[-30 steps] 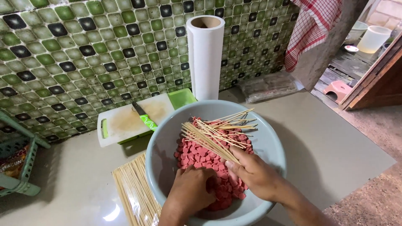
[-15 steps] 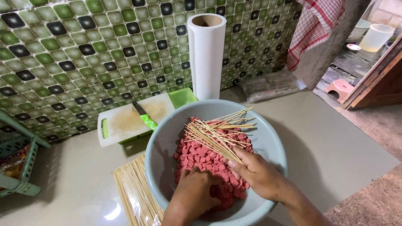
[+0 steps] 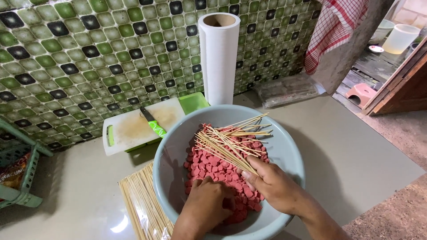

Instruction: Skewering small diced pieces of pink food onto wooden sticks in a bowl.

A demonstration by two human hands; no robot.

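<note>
Skewers (image 3: 231,143) in right hand (image 3: 271,186), tips probably up-right, axis diagonal.

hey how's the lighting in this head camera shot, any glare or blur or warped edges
Head view: soft daylight, sharp focus on the grey-blue plastic basin and bundle of thin wooden skewers; a bright glare spot on the glossy beige countertop; soft shadow right of the basin; the green tiled wall bows slightly from wide-angle distortion.

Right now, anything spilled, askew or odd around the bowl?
Nothing spilled. The right hand holds a fanned bunch of skewers over red sausage pieces in the bowl; the knife lies aslant on a stained cutting board.
</note>
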